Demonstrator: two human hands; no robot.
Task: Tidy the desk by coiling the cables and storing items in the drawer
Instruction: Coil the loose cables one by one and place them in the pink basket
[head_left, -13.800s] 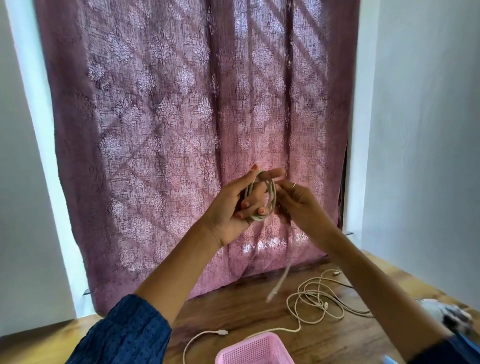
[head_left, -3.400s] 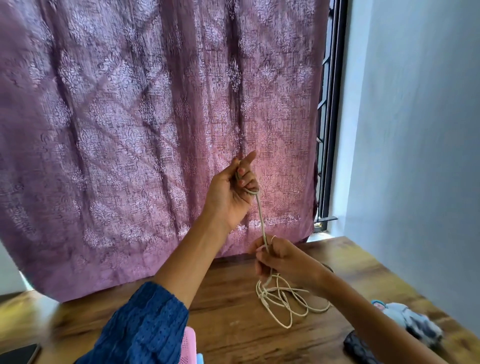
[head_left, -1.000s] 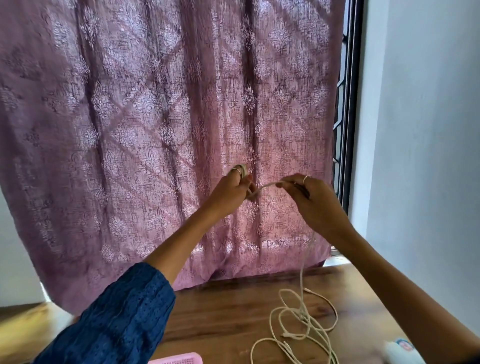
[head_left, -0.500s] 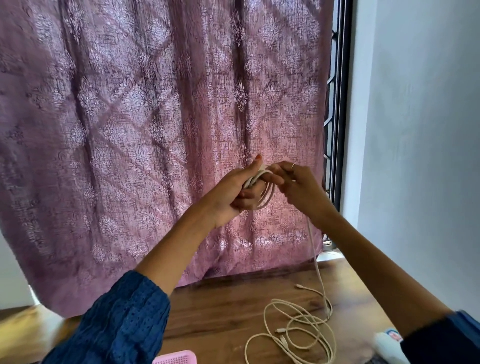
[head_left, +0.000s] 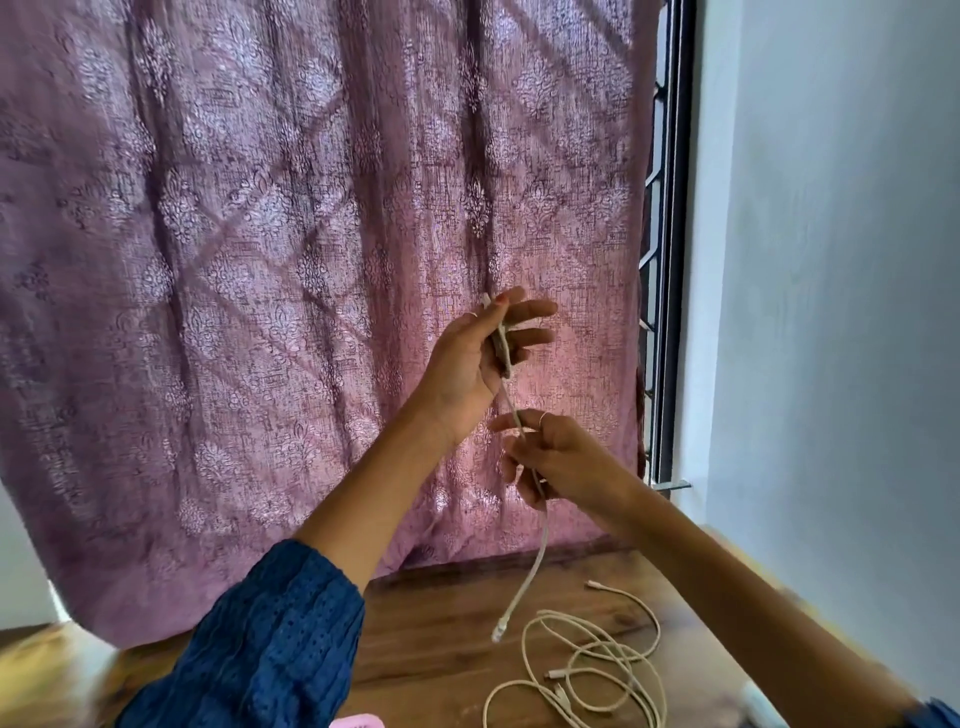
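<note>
My left hand (head_left: 475, 358) is raised in front of the curtain and holds a small coil of a cream cable (head_left: 530, 566) against its palm, fingers partly spread. Just below it, my right hand (head_left: 558, 462) pinches the same cable, which runs taut between the two hands. The cable's free end with its plug (head_left: 498, 633) dangles below my right hand, just above the wooden desk (head_left: 431, 644). A tangle of other cream cables (head_left: 597, 670) lies loose on the desk at the lower right.
A mauve patterned curtain (head_left: 291, 234) hangs behind the desk. A dark window frame (head_left: 670, 260) and a pale wall (head_left: 841, 312) stand to the right. A pink basket's rim (head_left: 358, 721) shows at the bottom edge. A white object (head_left: 763, 709) lies at the lower right.
My right hand has dropped from beside my left hand to below it, sliding down the cable. The cable's end has lifted off the desk and hangs free.
</note>
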